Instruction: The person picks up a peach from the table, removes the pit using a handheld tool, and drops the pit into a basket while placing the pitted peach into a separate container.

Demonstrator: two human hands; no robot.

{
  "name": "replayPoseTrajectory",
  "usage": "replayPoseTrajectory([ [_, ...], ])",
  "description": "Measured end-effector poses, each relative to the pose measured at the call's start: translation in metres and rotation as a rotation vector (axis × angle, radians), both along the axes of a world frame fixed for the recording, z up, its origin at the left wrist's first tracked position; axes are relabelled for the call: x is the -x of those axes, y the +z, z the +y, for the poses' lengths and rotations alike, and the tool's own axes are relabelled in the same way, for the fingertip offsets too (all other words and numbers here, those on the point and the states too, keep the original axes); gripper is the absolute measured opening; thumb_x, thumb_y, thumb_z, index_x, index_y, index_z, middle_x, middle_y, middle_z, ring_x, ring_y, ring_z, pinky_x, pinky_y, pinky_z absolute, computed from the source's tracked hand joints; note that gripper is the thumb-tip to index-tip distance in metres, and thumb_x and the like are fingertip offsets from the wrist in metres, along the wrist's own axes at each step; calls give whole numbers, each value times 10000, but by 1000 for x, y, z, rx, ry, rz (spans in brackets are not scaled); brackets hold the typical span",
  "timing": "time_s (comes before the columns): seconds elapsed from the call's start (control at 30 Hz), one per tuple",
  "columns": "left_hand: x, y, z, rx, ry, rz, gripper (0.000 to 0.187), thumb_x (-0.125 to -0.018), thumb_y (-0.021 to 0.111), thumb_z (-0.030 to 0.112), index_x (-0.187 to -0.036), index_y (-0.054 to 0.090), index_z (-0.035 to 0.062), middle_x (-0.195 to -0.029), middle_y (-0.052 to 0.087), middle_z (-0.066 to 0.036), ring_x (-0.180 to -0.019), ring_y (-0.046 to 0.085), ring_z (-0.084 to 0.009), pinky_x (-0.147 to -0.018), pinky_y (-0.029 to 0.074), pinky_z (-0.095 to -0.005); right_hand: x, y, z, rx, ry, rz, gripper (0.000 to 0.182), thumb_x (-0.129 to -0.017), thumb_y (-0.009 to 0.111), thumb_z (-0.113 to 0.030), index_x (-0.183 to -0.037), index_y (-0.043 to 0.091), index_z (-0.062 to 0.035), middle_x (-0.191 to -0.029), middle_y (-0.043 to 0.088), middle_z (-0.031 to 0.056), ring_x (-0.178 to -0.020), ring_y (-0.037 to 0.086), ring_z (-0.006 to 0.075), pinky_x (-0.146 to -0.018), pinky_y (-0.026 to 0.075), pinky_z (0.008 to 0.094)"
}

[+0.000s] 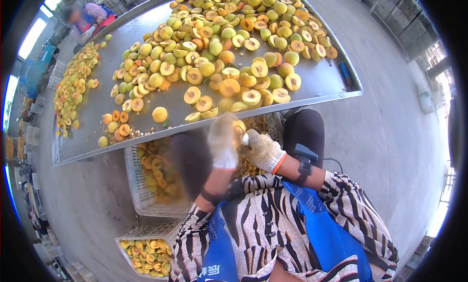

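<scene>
My left hand (223, 140), in a pale knit glove and smeared by motion, is closed on a yellow fruit (239, 127) just below the table's front edge. My right hand (265, 152), gloved too, is closed around a small tool whose shiny end (245, 138) touches or nearly touches that fruit. Beyond my hands, many halved and whole yellow-green fruits (229, 87) are heaped on the metal table (175, 130). Loose pits and more fruit (117, 128) sit by its front edge.
Crates of fruit halves stand below: one left of my legs (134, 184), another lower left (119, 252), one under my hands. A blue-handled tool (345, 74) lies at the table's right corner. A person (92, 21) works at the far left. Stacked crates line the background.
</scene>
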State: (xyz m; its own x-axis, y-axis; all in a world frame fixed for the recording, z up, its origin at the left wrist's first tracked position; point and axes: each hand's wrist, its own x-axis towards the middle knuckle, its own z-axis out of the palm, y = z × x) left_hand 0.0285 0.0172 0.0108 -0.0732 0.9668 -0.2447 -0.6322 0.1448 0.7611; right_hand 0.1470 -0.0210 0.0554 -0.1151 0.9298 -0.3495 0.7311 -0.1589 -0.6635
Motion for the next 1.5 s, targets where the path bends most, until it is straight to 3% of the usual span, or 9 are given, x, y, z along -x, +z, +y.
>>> replayPoseTrajectory([
  [0.57, 17, -18, 14, -83, -335, 241, 264, -951, 593, 147, -1074, 633, -83, -940, 692, -154, -813, 679, -228, -750, 567, -336, -7, -26, 3, 80, 200, 108, 288, -860, 606, -275, -1042, 623, -52, -911, 673, 188, -892, 656, 348, -788, 511, 440],
  [0.67, 24, -8, 14, -85, -443, 207, 199, -903, 587, 85, -1018, 668, -54, -858, 696, -122, -702, 652, -160, -624, 520, -259, -16, -27, 4, 428, 173, 372, 317, -862, 612, -308, -1041, 621, -47, -895, 674, 161, -867, 657, 290, -786, 506, 417],
  [0.83, 31, -10, 22, -160, -629, 209, 204, -897, 629, 105, -1019, 672, -53, -894, 701, -120, -742, 658, -155, -655, 530, -256, -17, -24, 3, 196, 417, 208, 362, -852, 631, -371, -992, 639, -38, -870, 674, 160, -823, 650, 273, -779, 503, 385],
  [0.97, 34, -6, 23, -167, -750, 222, 214, -887, 648, 91, -1041, 674, -55, -916, 702, -117, -765, 661, -151, -674, 536, -255, -17, 0, 3, 534, 250, 328, 385, -841, 641, -392, -962, 644, -27, -842, 676, 149, -800, 652, 248, -750, 506, 368],
  [1.07, 29, -12, 25, -239, -803, 316, 236, -878, 662, 96, -1058, 671, -56, -930, 706, -129, -778, 667, -159, -679, 541, -253, -12, -20, -11, 203, 296, 197, 226, -959, 528, -273, -924, 632, -76, -707, 596, -10, -514, 557, 78, -439, 446, 232],
  [1.17, 30, -4, 29, -173, -888, 237, 232, -870, 668, 100, -1041, 675, -57, -929, 709, -132, -786, 670, -156, -683, 545, -256, -20, -20, -9, 474, 237, 347, 227, -958, 533, -281, -900, 630, -84, -704, 588, -21, -515, 553, 62, -435, 447, 224],
  [1.23, 28, -9, 28, -196, -843, 139, 233, -862, 671, 100, -1034, 677, -57, -914, 709, -128, -776, 670, -155, -683, 546, -257, -23, -18, -11, 507, 217, 539, 303, -861, 641, -331, -933, 635, -37, -724, 635, 79, -684, 609, 188, -677, 507, 334],
  [1.43, 24, -11, 31, -228, -948, 181, 267, -839, 697, 135, -1027, 680, -54, -891, 710, -121, -738, 667, -153, -662, 545, -260, -27, -37, -17, 195, 317, 510, 187, -881, 675, -249, -869, 632, -67, -662, 588, 20, -538, 547, 108, -494, 441, 249],
  [1.5, 22, -7, 29, -230, -968, 197, 263, -839, 695, 139, -1019, 682, -53, -889, 709, -121, -734, 667, -155, -665, 545, -259, -35, -33, -21, 513, 147, 839, 153, -886, 677, -228, -883, 632, -81, -669, 581, 6, -528, 537, 94, -466, 412, 234],
])
